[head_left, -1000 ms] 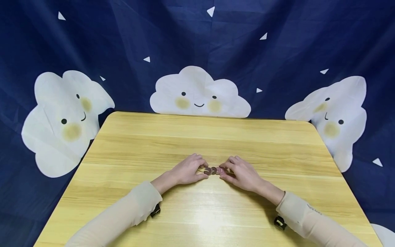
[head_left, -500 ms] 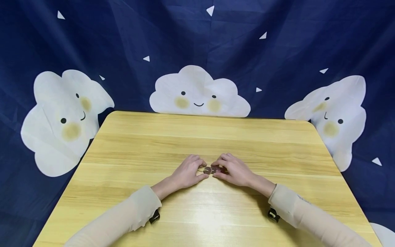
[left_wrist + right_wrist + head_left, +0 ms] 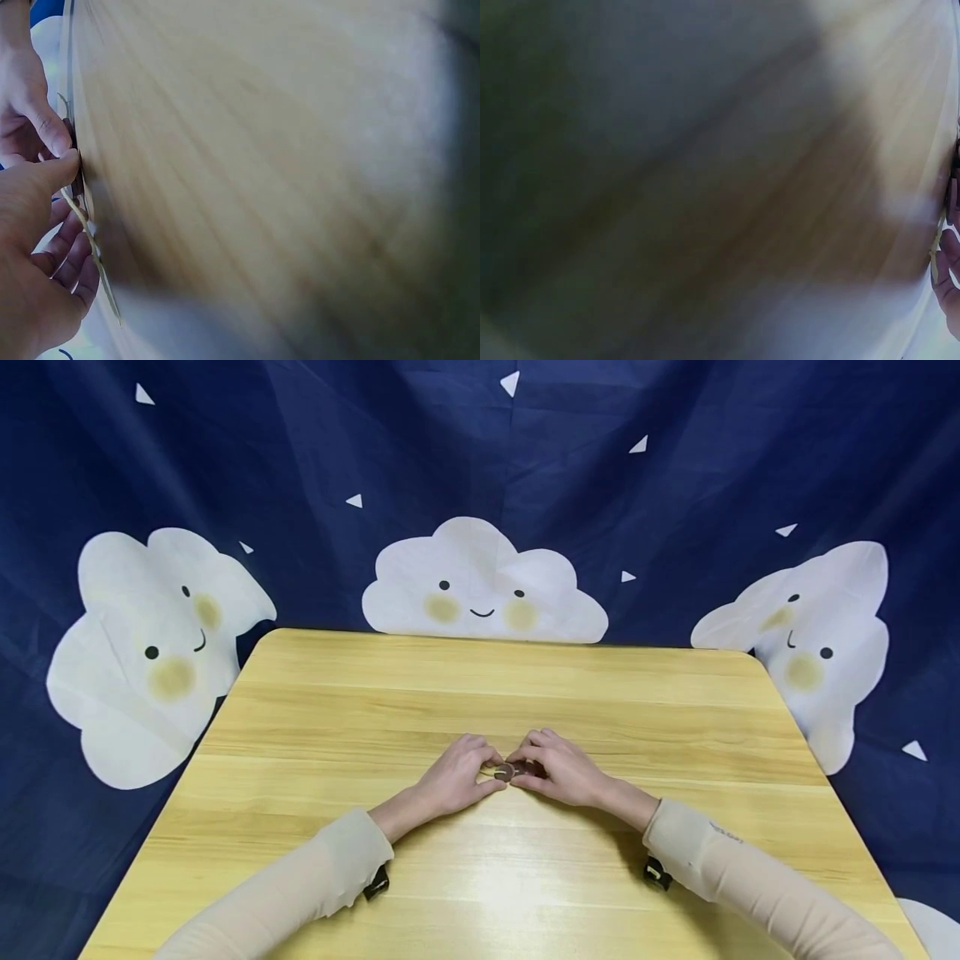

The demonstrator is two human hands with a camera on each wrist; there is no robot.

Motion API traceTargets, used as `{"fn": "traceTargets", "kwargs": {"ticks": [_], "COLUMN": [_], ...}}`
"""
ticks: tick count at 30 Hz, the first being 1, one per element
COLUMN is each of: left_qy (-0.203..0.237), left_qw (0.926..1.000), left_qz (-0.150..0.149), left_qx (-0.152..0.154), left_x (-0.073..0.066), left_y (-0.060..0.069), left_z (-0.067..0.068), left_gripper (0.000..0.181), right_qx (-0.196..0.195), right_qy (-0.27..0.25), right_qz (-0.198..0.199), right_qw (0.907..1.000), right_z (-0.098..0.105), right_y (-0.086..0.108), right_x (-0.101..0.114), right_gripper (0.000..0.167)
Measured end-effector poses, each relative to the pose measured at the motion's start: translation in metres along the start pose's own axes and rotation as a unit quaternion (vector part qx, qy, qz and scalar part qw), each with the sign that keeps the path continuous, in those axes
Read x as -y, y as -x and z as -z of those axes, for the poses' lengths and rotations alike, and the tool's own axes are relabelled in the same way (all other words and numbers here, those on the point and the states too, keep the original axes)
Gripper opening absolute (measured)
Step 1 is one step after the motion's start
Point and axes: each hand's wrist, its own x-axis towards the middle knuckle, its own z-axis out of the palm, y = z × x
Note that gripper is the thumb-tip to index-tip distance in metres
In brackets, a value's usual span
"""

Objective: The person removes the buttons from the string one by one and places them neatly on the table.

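Note:
Near the middle of the wooden table (image 3: 450, 702), a short row of round brown discs (image 3: 504, 772) lies between the two hands. My left hand (image 3: 457, 775) pinches the leftmost disc between thumb and fingers. From the right, my right hand (image 3: 566, 770) holds the rest of the row, its fingertips close to the left hand's. Most discs are hidden under the right hand. In the left wrist view, a thin yellowish cord (image 3: 91, 238) runs from the dark discs past the left hand (image 3: 34, 225). The right wrist view catches only some fingers (image 3: 946, 262) at its right edge.
Behind the table hangs a dark blue cloth (image 3: 420, 443) printed with white clouds and small triangles. The table's far edge meets this cloth. A black wrist device (image 3: 657, 873) sits below the right sleeve, another (image 3: 377, 882) below the left.
My right hand has slid left along the row, covering discs that showed before, and now nearly meets the left hand. The left hand has stayed almost still. The view has shifted slightly.

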Motion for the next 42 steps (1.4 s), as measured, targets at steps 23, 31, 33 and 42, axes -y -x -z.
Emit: {"fn": "traceTargets", "kwargs": {"ticks": [23,31,33,42], "left_qy": [0.029,0.034,0.035,0.035], "left_qw": [0.9995,0.9992,0.9992,0.9990], "left_qz": [0.012,0.018,0.020,0.027], "left_qx": [-0.011,-0.008,-0.006,-0.004], "left_x": [0.005,0.008,0.009,0.014], "left_y": [0.002,0.006,0.007,0.011], "left_z": [0.002,0.007,0.008,0.012], "left_gripper": [0.027,0.028,0.028,0.029], "right_qx": [-0.013,0.000,0.004,0.003], "right_qy": [0.015,0.016,0.015,0.012], "right_qz": [0.023,0.015,0.011,0.011], "right_qw": [0.9995,0.9998,0.9998,0.9999], "right_z": [-0.005,-0.005,-0.005,-0.004], "right_y": [-0.002,-0.002,-0.002,-0.002], "right_x": [-0.004,-0.004,-0.004,-0.002], "right_gripper": [0.028,0.027,0.027,0.025]}}
